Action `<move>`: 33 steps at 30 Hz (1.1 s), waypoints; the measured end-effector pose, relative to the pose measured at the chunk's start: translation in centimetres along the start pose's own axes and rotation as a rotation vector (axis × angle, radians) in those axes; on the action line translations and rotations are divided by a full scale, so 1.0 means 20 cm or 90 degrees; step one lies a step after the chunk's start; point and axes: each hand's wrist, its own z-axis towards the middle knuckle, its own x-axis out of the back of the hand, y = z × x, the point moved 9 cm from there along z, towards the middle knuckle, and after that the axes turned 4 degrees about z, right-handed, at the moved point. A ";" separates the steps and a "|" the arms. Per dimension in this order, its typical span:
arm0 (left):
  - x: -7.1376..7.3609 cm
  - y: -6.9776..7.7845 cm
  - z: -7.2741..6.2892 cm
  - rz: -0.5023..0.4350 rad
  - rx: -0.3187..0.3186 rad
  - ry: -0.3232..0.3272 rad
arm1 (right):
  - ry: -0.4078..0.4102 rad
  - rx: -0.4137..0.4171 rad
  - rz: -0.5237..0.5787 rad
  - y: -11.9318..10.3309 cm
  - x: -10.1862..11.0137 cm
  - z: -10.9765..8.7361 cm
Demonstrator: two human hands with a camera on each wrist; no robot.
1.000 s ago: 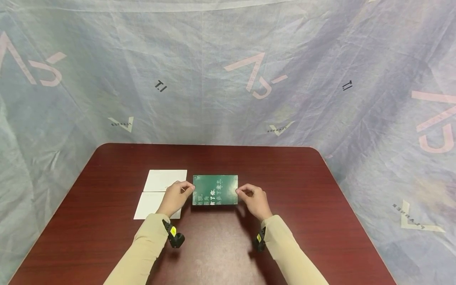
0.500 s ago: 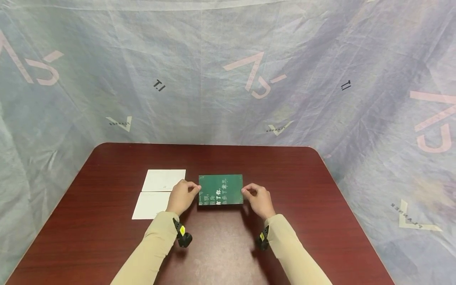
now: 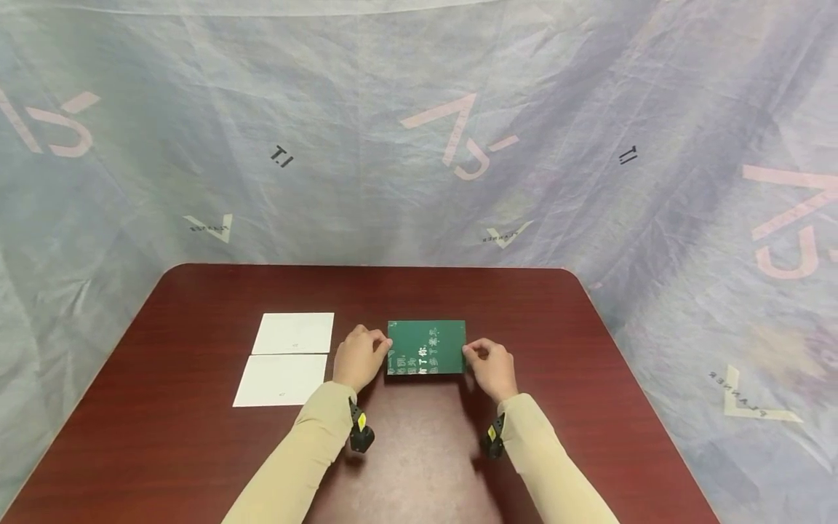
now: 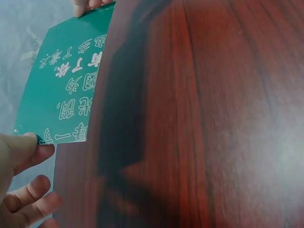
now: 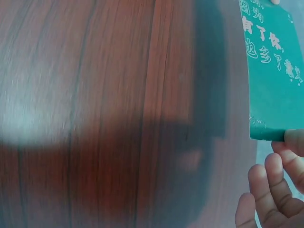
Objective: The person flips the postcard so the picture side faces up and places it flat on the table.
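A green card [image 3: 414, 336] is held between a person's two hands, a little above a reddish-brown desk [image 3: 419, 444], its shadow on the wood below. The left hand [image 3: 360, 358] pinches one short edge and the right hand [image 3: 492, 370] pinches the other, thumb against fingertips, each covering a bit of the edge. The card's underside is hidden. The right wrist view cuts off part of the card, and the left wrist view shows only fingertips of the right hand.

The card's long axis runs from hand to hand, its printed face up. Lines of pale Chinese characters run across its short side, from the edge nearer the person towards the far edge; those close to the left hand are hard to read.

To the left of the left hand lie a far white card [image 3: 293, 333] and a near white card [image 3: 280, 380], long edges side by side, their small marks illegible. Both sleeves [image 3: 297, 455] run out of the head view's lower edge.
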 end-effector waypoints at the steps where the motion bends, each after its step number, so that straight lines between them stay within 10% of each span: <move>1: -0.01 0.02 0.01 0.008 -0.006 0.003 | 0.006 -0.005 -0.005 0.01 0.01 0.00; 33: -0.35 0.30 0.11 0.096 -0.014 -0.068 | 0.037 -0.150 -0.117 0.29 0.22 0.06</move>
